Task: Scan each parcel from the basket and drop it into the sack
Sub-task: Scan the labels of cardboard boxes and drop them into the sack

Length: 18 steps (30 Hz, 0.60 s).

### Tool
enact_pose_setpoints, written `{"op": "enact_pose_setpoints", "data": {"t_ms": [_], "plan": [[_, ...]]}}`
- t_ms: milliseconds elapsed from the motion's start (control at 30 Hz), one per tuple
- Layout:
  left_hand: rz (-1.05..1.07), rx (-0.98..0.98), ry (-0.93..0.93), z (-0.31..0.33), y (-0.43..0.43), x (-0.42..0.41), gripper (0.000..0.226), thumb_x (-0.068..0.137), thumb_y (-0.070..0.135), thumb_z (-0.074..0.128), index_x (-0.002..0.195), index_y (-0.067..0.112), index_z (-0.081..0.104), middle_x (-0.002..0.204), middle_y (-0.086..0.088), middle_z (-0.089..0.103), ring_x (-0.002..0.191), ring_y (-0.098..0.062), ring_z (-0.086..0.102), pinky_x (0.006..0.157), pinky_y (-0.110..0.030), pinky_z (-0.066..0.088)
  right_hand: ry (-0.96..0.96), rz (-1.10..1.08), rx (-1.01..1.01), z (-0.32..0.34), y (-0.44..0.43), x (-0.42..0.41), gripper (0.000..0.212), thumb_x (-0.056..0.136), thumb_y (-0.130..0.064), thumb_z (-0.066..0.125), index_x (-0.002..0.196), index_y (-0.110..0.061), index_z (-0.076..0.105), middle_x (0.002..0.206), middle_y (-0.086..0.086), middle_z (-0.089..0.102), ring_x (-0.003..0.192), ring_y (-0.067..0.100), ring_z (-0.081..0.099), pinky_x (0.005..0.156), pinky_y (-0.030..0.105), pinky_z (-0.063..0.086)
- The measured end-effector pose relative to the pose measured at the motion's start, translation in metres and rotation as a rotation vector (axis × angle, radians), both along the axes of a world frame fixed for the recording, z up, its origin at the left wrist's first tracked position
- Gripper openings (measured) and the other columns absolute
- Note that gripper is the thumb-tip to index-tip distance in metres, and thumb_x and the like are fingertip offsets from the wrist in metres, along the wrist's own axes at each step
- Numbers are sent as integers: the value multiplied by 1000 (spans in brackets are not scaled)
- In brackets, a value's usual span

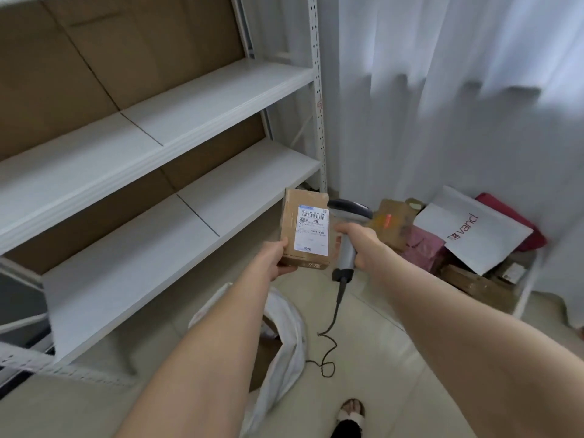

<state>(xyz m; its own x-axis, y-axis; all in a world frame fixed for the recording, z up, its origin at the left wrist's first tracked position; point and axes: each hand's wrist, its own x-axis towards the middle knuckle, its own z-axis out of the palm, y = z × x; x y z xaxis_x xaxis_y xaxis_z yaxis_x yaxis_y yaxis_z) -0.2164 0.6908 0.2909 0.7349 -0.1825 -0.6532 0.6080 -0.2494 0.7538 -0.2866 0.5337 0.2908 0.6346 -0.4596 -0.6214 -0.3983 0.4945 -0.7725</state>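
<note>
My left hand (279, 256) grips a small brown cardboard parcel (290, 222) by its lower left edge, its white barcode label (312, 230) facing me. Just right of it, my right hand (361, 245) holds a grey handheld scanner (347, 213) by the handle, its head beside the parcel's top right corner. The scanner's black cable (330, 336) trails down to the floor. Below my left forearm the white sack (284, 352) lies open on the floor with brown parcels inside. The white basket (526, 289) at the right holds several more parcels.
A white metal shelf unit (177, 172) with bare shelves and cardboard backing fills the left. White curtains (458, 90) hang behind the basket. A white mailer printed "vancl" (471, 232) tops the basket pile. My sandalled foot (350, 412) stands on the tiled floor.
</note>
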Motion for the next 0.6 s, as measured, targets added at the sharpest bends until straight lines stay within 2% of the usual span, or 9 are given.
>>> {"op": "enact_pose_setpoints", "data": {"t_ms": [167,233,367,467,600], "plan": [[71,43,28,-21,70,-6,29,100,17,47,124,1,50,119,-18,62,113,-31,59,93,-46,52,50,62,68,-17,63,-2,41,83,-13,72,120,-5,56,91,13,62,80,27,60,78,45,57],[99,72,44,-38,94,-3,28,99,16,48,123,2,50,118,-17,63,110,-30,61,90,-45,53,72,83,83,-30,85,2,41,83,-13,72,120,-6,55,93,12,60,82,26,60,75,45,56],[109,120,114,-77,135,8,14,97,11,49,110,8,52,101,-11,65,94,-26,61,86,-43,54,126,89,129,-68,127,21,37,85,-12,71,117,-6,53,96,12,58,87,26,58,73,44,54],[125,182,175,-117,168,26,20,93,6,52,113,4,53,105,-14,65,90,-29,64,71,-42,57,179,99,163,-103,158,46,37,86,-13,70,119,-5,54,97,12,56,85,25,57,72,41,54],[143,274,211,-185,208,58,28,91,5,52,119,4,53,107,-13,64,94,-30,63,75,-43,57,232,89,191,-165,190,78,40,86,-15,70,121,-5,53,101,12,56,84,23,57,71,41,55]]}}
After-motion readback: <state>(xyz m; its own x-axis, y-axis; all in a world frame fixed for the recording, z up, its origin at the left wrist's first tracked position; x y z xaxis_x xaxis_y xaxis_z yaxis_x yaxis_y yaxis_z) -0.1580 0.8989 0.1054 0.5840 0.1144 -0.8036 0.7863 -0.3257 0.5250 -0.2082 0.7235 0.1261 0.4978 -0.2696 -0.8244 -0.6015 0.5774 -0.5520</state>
